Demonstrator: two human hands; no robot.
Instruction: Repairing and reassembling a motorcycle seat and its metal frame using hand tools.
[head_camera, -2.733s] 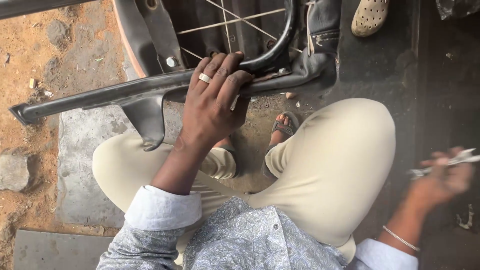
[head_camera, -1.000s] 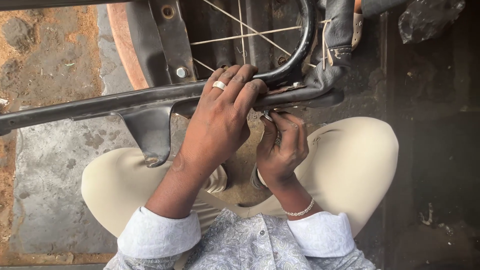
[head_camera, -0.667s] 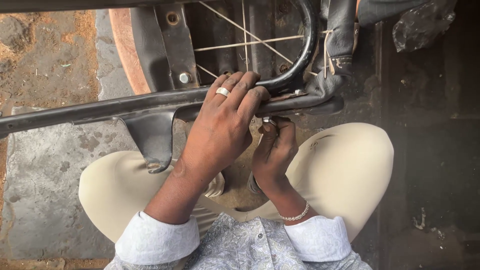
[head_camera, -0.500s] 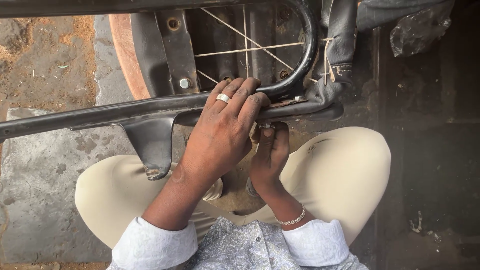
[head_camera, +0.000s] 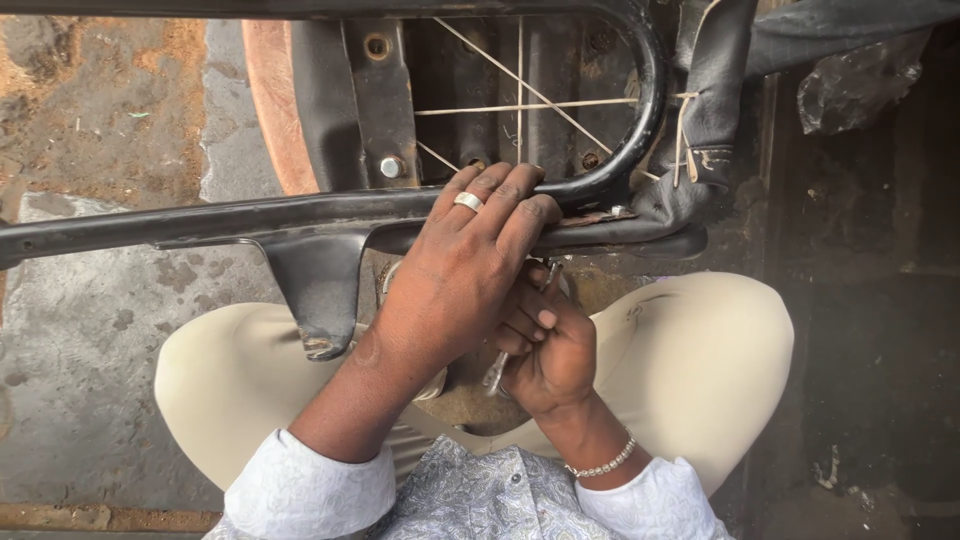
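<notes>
Both hands work under the black metal frame bar (head_camera: 200, 222): the left hand (head_camera: 455, 290) curls closed over it, the right hand (head_camera: 548, 352) fists around a slim metal tool (head_camera: 497, 372) just below. Crowded this tightly, that tool could slip and jab the left fingers (head_camera: 500, 195).

Glossy black-painted metal frame (head_camera: 200, 215), torn matt black leatherette cover (head_camera: 715, 90), rough stone ground (head_camera: 90, 330).

The left hand (head_camera: 455, 285) reaches up mid-frame, its fingers curled over. Just below, the right hand (head_camera: 548, 355) is closed, wrist bent.
</notes>
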